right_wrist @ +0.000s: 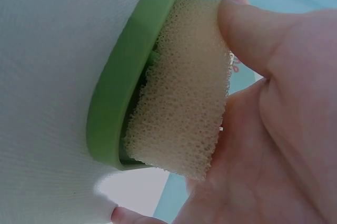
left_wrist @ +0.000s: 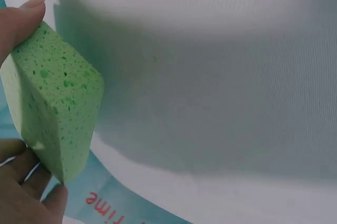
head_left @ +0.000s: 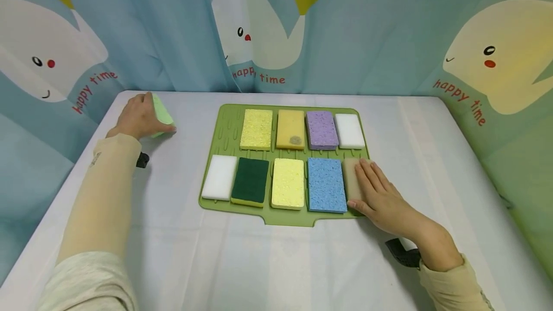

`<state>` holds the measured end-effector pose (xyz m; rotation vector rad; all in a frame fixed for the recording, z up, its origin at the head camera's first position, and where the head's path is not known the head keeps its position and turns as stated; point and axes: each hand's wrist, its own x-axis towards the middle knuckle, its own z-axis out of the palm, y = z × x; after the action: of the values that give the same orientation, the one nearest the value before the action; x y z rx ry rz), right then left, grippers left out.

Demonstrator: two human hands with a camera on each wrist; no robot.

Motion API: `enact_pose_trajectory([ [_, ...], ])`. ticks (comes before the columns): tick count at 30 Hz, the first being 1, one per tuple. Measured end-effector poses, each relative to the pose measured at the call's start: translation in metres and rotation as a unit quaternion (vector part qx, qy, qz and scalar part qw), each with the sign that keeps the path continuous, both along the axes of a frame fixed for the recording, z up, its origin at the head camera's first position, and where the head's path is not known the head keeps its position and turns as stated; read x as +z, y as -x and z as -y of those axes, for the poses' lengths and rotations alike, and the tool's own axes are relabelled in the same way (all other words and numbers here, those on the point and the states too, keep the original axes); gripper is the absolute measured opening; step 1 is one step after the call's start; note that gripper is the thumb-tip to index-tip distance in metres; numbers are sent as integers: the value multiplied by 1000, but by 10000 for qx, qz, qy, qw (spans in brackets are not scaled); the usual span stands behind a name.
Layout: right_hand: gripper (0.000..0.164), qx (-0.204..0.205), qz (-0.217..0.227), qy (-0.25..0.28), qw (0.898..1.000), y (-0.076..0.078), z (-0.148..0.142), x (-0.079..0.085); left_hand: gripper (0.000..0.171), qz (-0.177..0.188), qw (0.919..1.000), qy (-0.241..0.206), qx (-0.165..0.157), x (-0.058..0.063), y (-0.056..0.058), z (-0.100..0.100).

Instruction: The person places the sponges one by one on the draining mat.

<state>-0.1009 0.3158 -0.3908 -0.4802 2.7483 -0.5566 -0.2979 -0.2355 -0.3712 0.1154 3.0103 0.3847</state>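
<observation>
At the table's far left corner, my left hand (head_left: 137, 116) grips a light green sponge (head_left: 161, 113) between thumb and fingers. The left wrist view shows this porous green sponge (left_wrist: 63, 87) tilted, with its shadow on the white cloth beside it. On the right, my right hand (head_left: 384, 200) lies with straight fingers over a beige sponge (head_left: 352, 181) in the tray's front right corner. Close up in the right wrist view, the beige sponge (right_wrist: 179, 87) is coarse and porous, with my thumb against one end. It sits inside the rim of the green tray (right_wrist: 113, 92).
The green tray (head_left: 287, 221) carries two rows of sponges. In front are white (head_left: 219, 176), dark green (head_left: 249, 180), pale yellow (head_left: 288, 184) and blue (head_left: 327, 185) ones; behind are yellow (head_left: 257, 129), tan-yellow (head_left: 291, 126), purple (head_left: 321, 130) and white (head_left: 349, 130) ones. A whale-print curtain (head_left: 367, 37) surrounds the table.
</observation>
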Motion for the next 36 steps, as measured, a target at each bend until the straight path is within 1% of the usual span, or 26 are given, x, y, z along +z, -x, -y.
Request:
enact_pose_trajectory([
  [5, 88, 14, -5, 22, 10000, 0, -1, 0, 114, 134, 9997, -110, -156, 2, -1, -4],
  [14, 88, 38, -36, 26, 10000, 0, -2, -2, 114, 169, 9988, -161, -441, 6, -2, -13],
  [20, 88, 39, -79, 10, 10000, 0, -3, -3, 113, 211, 9978, -83, -621, 8, 0, -23],
  [26, 88, 56, -144, -5, 9999, 1, -2, -5, 111, 337, 9966, -42, -754, 10, 0, -32],
  [33, 88, 28, -95, 3, 10000, 1, -2, -4, 111, 182, 9933, 96, -1137, 7, 3, -41],
  [36, 89, 40, -86, 11, 10000, 1, -1, -4, 111, 224, 9922, 148, -1218, 7, 5, -45],
])
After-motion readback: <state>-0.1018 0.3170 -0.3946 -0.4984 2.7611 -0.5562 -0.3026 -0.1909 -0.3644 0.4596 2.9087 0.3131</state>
